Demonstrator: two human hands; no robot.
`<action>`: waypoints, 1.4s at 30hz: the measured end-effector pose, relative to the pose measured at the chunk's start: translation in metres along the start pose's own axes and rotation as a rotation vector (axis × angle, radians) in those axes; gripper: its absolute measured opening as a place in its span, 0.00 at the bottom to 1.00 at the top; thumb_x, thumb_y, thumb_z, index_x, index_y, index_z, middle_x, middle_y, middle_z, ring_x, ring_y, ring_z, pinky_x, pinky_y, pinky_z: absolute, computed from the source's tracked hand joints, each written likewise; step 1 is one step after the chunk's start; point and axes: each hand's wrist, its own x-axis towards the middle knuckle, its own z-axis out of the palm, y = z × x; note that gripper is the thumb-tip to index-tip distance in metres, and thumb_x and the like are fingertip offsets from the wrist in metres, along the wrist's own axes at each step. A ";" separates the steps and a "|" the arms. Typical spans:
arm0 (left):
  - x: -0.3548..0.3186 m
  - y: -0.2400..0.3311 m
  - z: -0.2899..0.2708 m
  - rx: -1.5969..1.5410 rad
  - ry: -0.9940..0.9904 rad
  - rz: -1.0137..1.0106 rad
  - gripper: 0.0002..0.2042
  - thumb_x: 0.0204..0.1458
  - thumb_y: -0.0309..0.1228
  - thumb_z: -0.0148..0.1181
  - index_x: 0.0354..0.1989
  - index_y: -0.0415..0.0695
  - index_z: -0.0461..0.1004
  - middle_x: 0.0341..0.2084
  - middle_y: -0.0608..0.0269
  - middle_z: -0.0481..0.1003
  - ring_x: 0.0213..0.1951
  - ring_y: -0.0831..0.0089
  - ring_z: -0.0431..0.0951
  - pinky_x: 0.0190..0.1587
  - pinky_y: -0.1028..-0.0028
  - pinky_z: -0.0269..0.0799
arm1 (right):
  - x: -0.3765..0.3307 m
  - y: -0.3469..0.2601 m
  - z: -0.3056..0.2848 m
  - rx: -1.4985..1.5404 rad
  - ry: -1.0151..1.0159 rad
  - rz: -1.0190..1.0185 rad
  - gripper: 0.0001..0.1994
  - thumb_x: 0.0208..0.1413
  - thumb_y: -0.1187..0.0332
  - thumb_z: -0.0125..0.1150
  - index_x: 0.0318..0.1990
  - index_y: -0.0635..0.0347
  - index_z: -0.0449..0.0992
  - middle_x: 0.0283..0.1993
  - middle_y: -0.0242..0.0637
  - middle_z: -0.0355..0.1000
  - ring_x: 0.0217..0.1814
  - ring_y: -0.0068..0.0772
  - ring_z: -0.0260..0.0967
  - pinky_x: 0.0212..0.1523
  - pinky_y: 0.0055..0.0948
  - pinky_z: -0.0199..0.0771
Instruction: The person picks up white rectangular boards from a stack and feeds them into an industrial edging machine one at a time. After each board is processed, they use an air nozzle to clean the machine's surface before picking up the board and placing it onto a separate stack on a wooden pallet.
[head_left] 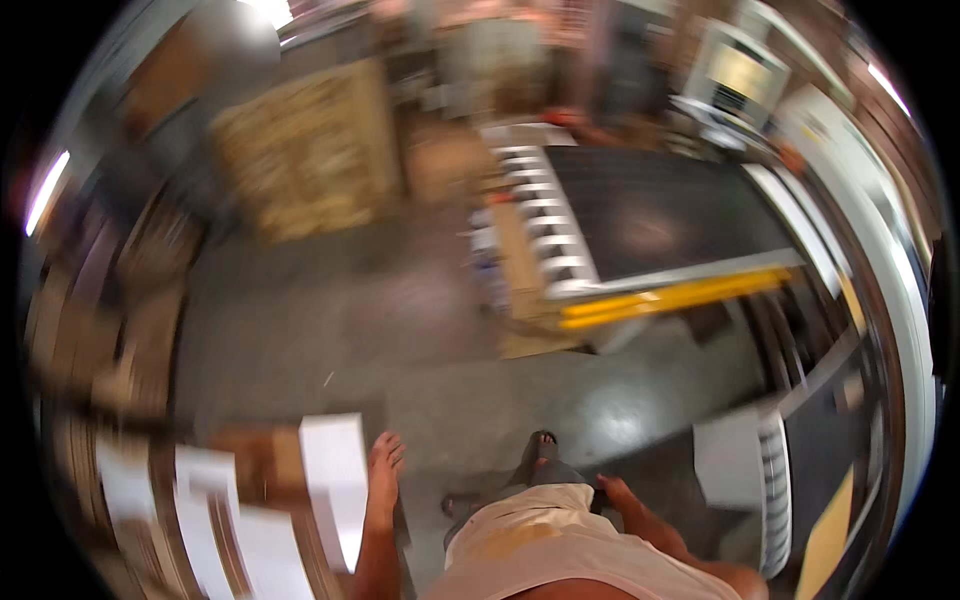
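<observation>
My left hand point(386, 462) is low in the view, beside the upper end of a white flat board point(337, 480). Its fingers look loosely spread, with nothing visible in them, though motion blurs them. On the other side of my body, my right hand point(622, 497) is beside my hip with its fingers curled. Something small and dark shows at its fingertips, too blurred to name. My light-coloured clothing point(540, 520) and one sandalled foot point(543, 440) appear between the hands.
Stacks of brown and white cardboard point(205, 520) stand at lower left. Ahead to the right is a machine table point(670, 215) with a dark top and a yellow bar point(670, 297) along its near edge. A tall yellowish stack point(305, 150) stands far left; a screen point(738, 75) is at far right.
</observation>
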 end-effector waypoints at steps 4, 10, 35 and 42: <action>-0.049 0.151 0.273 -0.226 -0.673 0.461 0.43 0.54 0.69 0.46 0.65 0.42 0.62 0.58 0.55 0.70 0.55 0.61 0.70 0.59 0.61 0.63 | 0.056 0.036 -0.071 0.291 0.225 0.003 0.26 0.61 0.52 0.59 0.58 0.65 0.73 0.50 0.47 0.74 0.46 0.39 0.72 0.44 0.36 0.75; -0.178 0.252 0.545 -0.443 -1.330 1.123 0.35 0.54 0.65 0.52 0.57 0.47 0.71 0.47 0.59 0.73 0.45 0.64 0.70 0.44 0.68 0.68 | 0.065 0.010 -0.223 0.657 0.355 -0.251 0.31 0.62 0.53 0.57 0.63 0.71 0.66 0.54 0.49 0.74 0.48 0.39 0.75 0.50 0.39 0.74; -0.129 0.153 1.256 -0.540 -1.744 0.596 0.13 0.53 0.47 0.65 0.37 0.54 0.74 0.36 0.63 0.68 0.41 0.63 0.63 0.46 0.59 0.59 | 0.233 0.000 -0.790 1.165 0.618 0.011 0.24 0.64 0.53 0.54 0.61 0.56 0.67 0.45 0.34 0.76 0.37 0.28 0.74 0.37 0.34 0.71; 0.009 0.073 1.478 -0.440 -1.418 1.111 0.27 0.60 0.54 0.48 0.52 0.41 0.73 0.43 0.55 0.74 0.45 0.61 0.73 0.50 0.63 0.68 | 0.284 0.050 -1.032 1.381 0.731 -0.156 0.19 0.62 0.51 0.56 0.53 0.53 0.69 0.39 0.34 0.73 0.34 0.32 0.73 0.31 0.36 0.74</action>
